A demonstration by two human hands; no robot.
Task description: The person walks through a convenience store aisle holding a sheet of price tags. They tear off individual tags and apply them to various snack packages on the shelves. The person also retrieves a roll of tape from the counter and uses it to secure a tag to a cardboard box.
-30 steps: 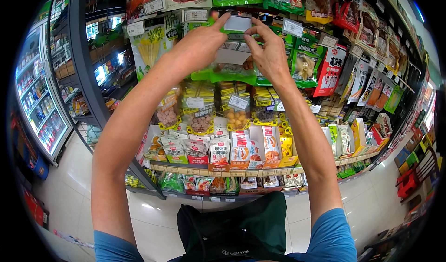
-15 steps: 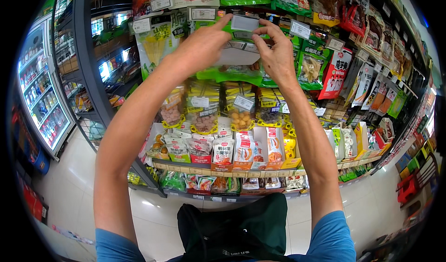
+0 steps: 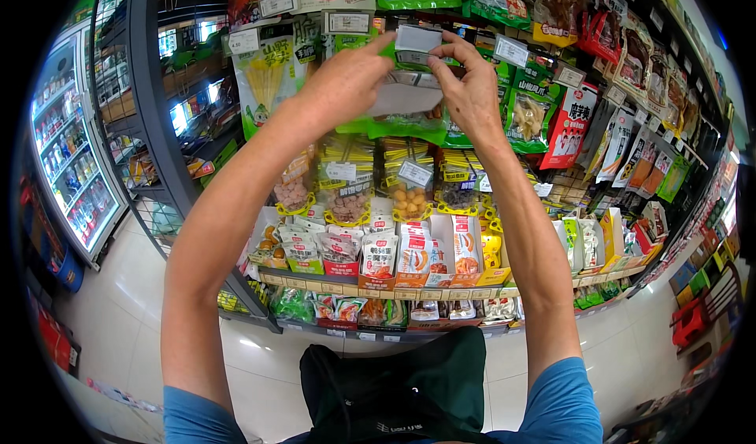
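Observation:
Both my hands are raised to the hanging snack packs on the upper rack. Between them is a price tag holder (image 3: pixel 417 41) with a pale, blank-looking face. My left hand (image 3: pixel 346 86) has its fingers closed at the holder's left edge, the fingertips partly hidden. At the right edge, my right hand (image 3: pixel 471 90) pinches it between thumb and fingers. Just below the holder a white panel (image 3: pixel 405 100) shows, part of a green pack (image 3: pixel 402 127) hanging there. A green pack of chicken feet (image 3: pixel 529 113) hangs to the right of my right hand.
Yellow-topped snack bags (image 3: pixel 413 180) hang beneath my hands. Boxes of small packets (image 3: pixel 378 255) line the shelf (image 3: pixel 441 293) lower down. A dark rack post (image 3: pixel 153 105) stands at left, and a glass-door drinks fridge (image 3: pixel 75 145) beyond it. A dark bag (image 3: pixel 394 381) hangs at my front.
The price tag holder has tipped a little between my fingers, and its face looks more slanted. My left hand has shifted slightly downward; my right hand stays nearly in place.

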